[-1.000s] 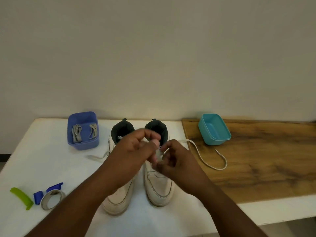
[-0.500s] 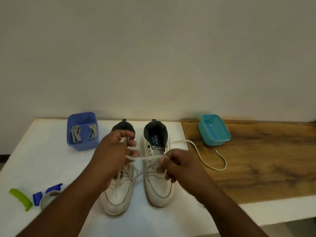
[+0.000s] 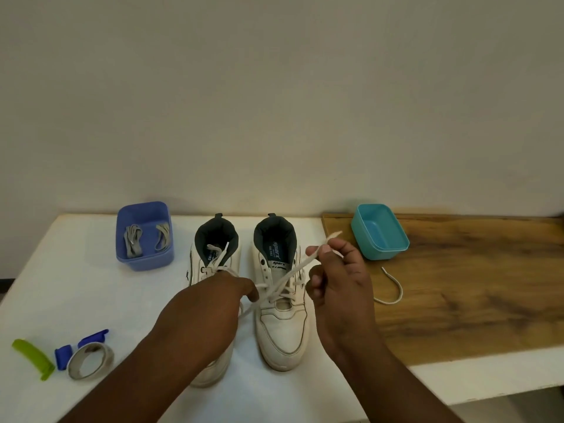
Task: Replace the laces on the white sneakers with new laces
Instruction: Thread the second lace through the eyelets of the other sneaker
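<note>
Two white sneakers stand side by side on the white table, toes toward me: the left sneaker (image 3: 215, 264) and the right sneaker (image 3: 282, 325). My right hand (image 3: 338, 282) pinches the white lace (image 3: 297, 267) of the right sneaker and holds it up to the right of the shoe, with its tip sticking out past the fingers. My left hand (image 3: 213, 306) lies over the left sneaker's toe, its fingertips at the other strand of that lace between the shoes. A blue bin (image 3: 143, 236) at the back left holds grey laces (image 3: 132, 245).
A teal bin (image 3: 380, 232) stands on the wooden board (image 3: 473, 285) to the right, with a loose white lace end (image 3: 393, 288) lying in front of it. At the front left are a green clip (image 3: 32, 357), a blue tape dispenser (image 3: 82, 346) and a tape roll (image 3: 90, 363).
My hands have parted from the right sneaker's tongue. The right hand rose to the right, drawing the lace out; the left hand dropped toward me over the left sneaker.
</note>
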{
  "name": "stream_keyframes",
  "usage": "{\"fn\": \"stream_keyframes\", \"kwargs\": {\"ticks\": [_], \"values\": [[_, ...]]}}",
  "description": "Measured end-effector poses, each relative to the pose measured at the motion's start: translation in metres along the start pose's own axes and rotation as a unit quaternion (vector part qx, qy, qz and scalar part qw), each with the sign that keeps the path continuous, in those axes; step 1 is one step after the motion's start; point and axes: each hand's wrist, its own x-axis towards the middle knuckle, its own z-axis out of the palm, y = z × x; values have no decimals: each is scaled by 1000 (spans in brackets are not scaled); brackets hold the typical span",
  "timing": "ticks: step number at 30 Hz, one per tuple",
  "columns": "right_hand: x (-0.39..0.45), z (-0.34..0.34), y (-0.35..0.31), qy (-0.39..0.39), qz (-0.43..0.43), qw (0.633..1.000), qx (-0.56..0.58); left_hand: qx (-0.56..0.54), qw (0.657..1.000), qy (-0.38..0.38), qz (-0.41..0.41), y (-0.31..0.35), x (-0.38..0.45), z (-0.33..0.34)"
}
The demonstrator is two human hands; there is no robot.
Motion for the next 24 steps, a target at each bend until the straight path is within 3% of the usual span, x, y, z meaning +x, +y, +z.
{"fn": "stream_keyframes", "kwargs": {"ticks": [2,4,6,9,11,13,18,20,24], "values": [[5,-4,0,16,33,998,55,17,999,21,24,-1,-7,3],[8,-6,1,16,46,996,70,17,999,-11,25,-1,-9,3],[7,-5,1,0,46,999,18,18,1000,-7,-2,4,-10,-3],[-3,1,5,-84,19,984,-155,12,991,122,-47,8,-7,-10],[-11,4,15,-138,-13,957,-256,-82,985,143,-40,9,-1,-10],[-15,6,26,-177,-49,932,-313,-216,970,111,0,9,8,-2],[-11,1,36,-209,-21,897,-389,-387,913,132,-1,8,17,7],[-3,-9,39,-172,-56,868,-461,-434,887,157,-14,8,20,7],[18,-28,43,-25,-129,851,-509,-398,898,185,-30,4,29,15]]}}
